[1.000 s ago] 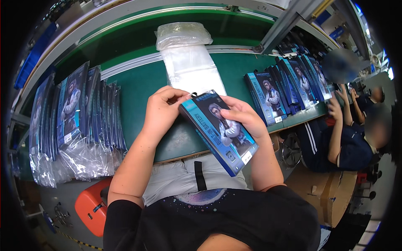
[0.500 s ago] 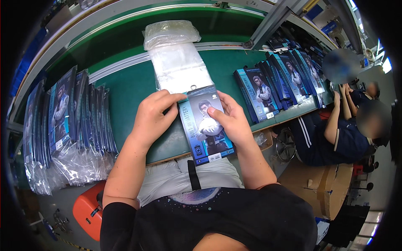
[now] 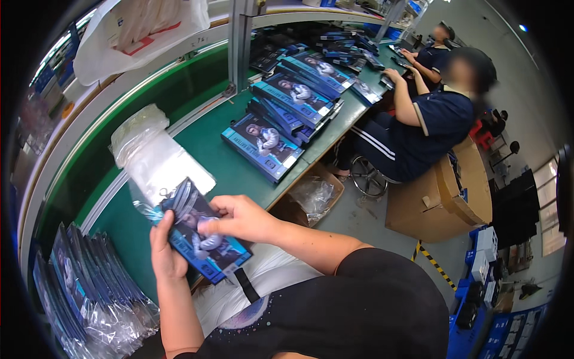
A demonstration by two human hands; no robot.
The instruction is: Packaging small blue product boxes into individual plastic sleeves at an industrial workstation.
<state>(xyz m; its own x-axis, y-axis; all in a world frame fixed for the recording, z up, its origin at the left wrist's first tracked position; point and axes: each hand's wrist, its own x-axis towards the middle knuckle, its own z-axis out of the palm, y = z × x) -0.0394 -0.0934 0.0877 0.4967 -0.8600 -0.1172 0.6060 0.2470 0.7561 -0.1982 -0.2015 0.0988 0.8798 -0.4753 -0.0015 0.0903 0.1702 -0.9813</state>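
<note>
A flat dark-blue cardboard box (image 3: 220, 254) with a printed figure on its front lies tilted between my hands, above the near edge of the bench. My left hand (image 3: 166, 254) is closed on its left side, fingers at the upper left edge. My right hand (image 3: 242, 216) grips the right side, thumb across the front. Clear plastic film (image 3: 143, 206) shows around the box's far end; how much of the box it covers is hard to tell. Just beyond lies a stack of clear plastic bags (image 3: 173, 167), rolled or bunched at its far end.
Bagged boxes (image 3: 89, 269) stand in a row at the left. Unbagged boxes (image 3: 263, 143) lean in a group at the right on the green bench (image 3: 206, 152). A seated co-worker (image 3: 424, 119) works farther right, near a large carton (image 3: 439, 203). A metal post (image 3: 240, 54) rises behind.
The view has swung to the right. Clear film now shows at the box's far end, and my left hand has gone from pinching its upper corner to gripping its left side.
</note>
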